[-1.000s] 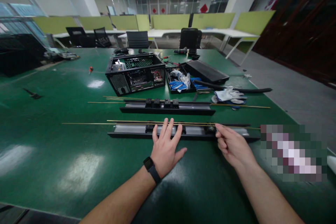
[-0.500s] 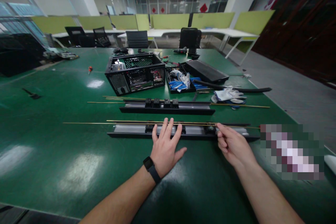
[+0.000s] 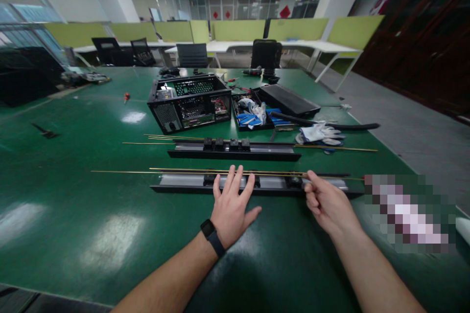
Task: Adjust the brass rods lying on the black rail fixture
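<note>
In the head view, a long black channel (image 3: 183,189) with a pale inner strip lies across the table in front of me. Black blocks (image 3: 293,182) sit in it, and thin brass rods (image 3: 117,171) run along its length, one sticking out far to the left. My left hand (image 3: 231,205), wearing a dark watch, is spread with its fingertips over the channel's middle, partly covering the blocks. Near the channel's right part, my right hand (image 3: 328,203) is closed, thumb and forefinger pinching a brass rod. Its other fingers are curled.
Behind lies a second black channel (image 3: 235,155) with several blocks and brass rods. Farther back are an open computer case (image 3: 189,102), a black panel (image 3: 290,99), a tray with gloves (image 3: 253,112), a glove pair (image 3: 319,133) and a black tube (image 3: 352,126). A blurred patch covers the right side.
My right hand has moved slightly to the right, and the long rod's left end has shifted a little rightward with it. My left hand has stayed in place.
</note>
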`<state>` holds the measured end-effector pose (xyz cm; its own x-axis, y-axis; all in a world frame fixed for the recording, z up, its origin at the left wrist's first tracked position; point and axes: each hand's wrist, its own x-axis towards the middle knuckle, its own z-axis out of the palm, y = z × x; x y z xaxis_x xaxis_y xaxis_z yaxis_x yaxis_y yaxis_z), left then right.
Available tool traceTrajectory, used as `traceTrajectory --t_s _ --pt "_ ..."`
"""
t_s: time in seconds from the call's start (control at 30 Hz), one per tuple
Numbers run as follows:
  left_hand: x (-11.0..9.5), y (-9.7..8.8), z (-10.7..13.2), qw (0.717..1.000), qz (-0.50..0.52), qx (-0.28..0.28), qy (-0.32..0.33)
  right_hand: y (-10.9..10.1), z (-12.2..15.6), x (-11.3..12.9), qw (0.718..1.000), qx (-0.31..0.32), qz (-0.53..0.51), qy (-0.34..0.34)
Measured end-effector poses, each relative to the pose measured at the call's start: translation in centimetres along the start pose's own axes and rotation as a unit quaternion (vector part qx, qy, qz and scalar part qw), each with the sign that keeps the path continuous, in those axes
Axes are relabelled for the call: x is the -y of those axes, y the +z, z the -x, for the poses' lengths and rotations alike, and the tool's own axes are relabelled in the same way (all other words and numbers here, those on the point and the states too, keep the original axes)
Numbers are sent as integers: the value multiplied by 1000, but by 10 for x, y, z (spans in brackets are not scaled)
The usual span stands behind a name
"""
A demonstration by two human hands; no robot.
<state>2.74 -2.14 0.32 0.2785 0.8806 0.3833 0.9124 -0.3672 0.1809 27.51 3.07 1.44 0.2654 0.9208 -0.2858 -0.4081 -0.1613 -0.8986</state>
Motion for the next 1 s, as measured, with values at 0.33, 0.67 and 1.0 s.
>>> traceTrajectory --t_s 0.33,0.67,1.0 --pt "0 0 0 1000 1 1 -1 4 2 -1 1000 13 20 -6" --pt "1 1 0 1000 1 -3 4 1 1 -1 1000 12 8 -6" --pt "0 0 0 1000 1 -4 3 0 -1 1 1000 4 12 -5"
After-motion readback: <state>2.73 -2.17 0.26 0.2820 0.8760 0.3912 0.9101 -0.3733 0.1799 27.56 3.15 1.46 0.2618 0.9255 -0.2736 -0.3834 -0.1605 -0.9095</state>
